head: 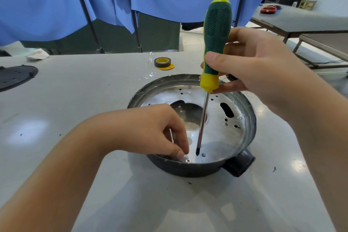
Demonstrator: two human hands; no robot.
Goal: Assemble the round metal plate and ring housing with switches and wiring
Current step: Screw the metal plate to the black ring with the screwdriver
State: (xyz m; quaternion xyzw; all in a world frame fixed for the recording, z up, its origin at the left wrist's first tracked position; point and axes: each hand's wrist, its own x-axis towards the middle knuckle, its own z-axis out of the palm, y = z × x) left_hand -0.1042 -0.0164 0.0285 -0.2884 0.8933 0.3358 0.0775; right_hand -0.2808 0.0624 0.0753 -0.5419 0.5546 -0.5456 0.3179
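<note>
Two hands work over the round metal plate (216,118): the right hand (250,66) grips an upright screwdriver (214,52), tip just beside the screw (188,160) pinched by the left hand (160,128).

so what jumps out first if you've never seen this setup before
The green and yellow screwdriver stands out, held upright by the right hand with its tip down inside the round metal plate at the table's centre. The left hand pinches a small screw at the plate's near edge, beside the tip. Behind, a roll of tape lies on the table.
</note>
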